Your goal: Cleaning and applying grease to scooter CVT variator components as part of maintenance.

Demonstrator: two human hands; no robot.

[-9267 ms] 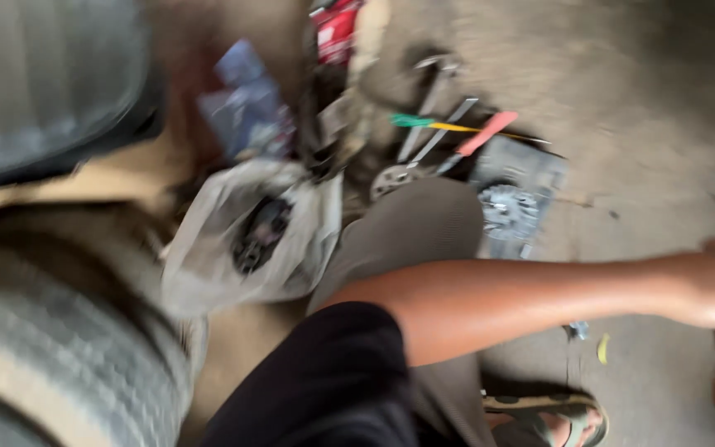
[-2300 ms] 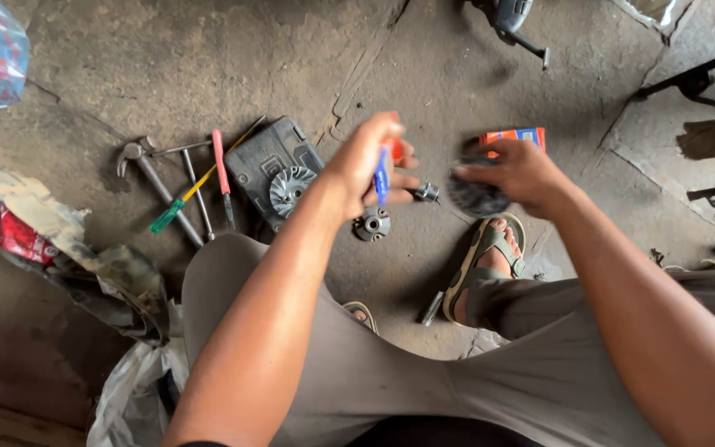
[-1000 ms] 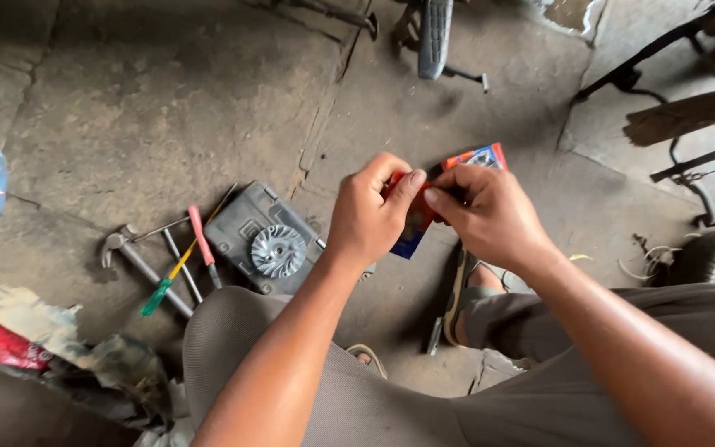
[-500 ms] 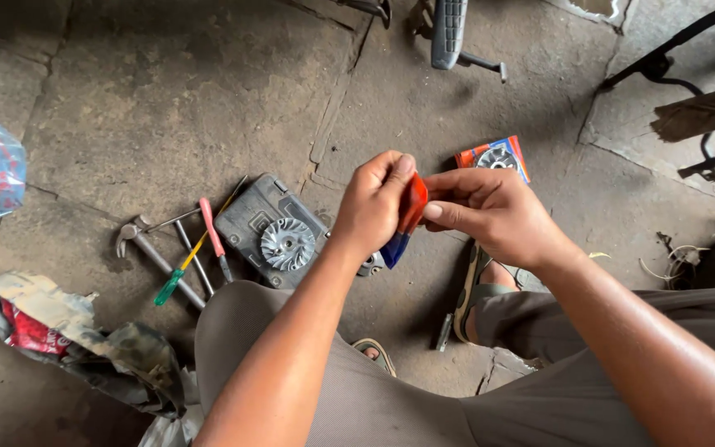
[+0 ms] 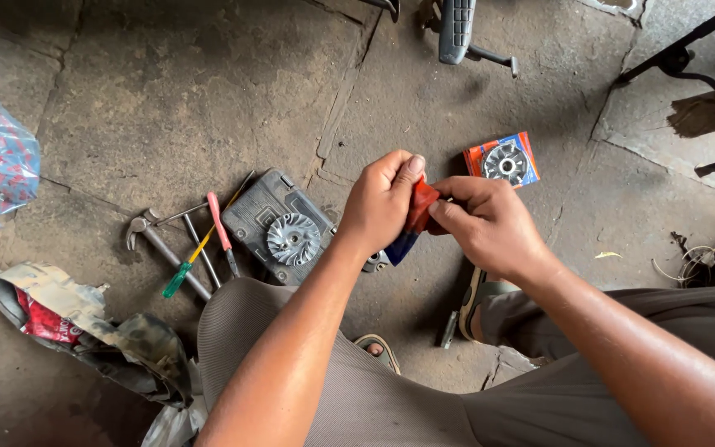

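Here, both hands meet above the concrete floor (image 5: 167,108), holding one small red-and-blue packet (image 5: 414,222) between them. The left hand (image 5: 384,203) has its grip closed on the packet's upper edge, thumb on top; the right hand (image 5: 490,225) pinches the packet from the other side. Below the left hand lies a dark cover with a silver finned wheel (image 5: 291,238), and just beside it a hammer (image 5: 155,242) and screwdrivers (image 5: 208,240). A small box picturing a round part (image 5: 502,160) lies beyond the right hand.
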